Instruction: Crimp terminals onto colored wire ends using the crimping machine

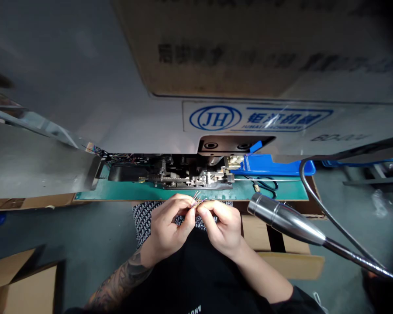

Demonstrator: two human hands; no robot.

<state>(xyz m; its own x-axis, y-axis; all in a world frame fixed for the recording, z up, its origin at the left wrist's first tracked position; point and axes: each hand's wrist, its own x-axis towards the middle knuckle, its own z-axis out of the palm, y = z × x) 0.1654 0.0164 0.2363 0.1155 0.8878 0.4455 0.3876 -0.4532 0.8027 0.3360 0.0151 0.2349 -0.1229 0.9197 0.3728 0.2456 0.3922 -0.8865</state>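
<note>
Thin wires [196,200] sit pinched between the fingertips of the left hand [170,220] and right hand [223,226], drawn close together, probably for fine control. Just beyond the grip is a machine [209,179]; to its right, a lamp [283,220] points inward, likely for light.

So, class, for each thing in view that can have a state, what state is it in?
Left hand: closed, fingertips pinching thin wires
Right hand: closed, fingertips pinching too
Thin wires: bunched, loose ends fanned out
Gooseneck lamp: head tilted; lit or not, cannot tell
JH machine: running or not, cannot tell
Lower-left cardboard box: open, flaps spread
</note>
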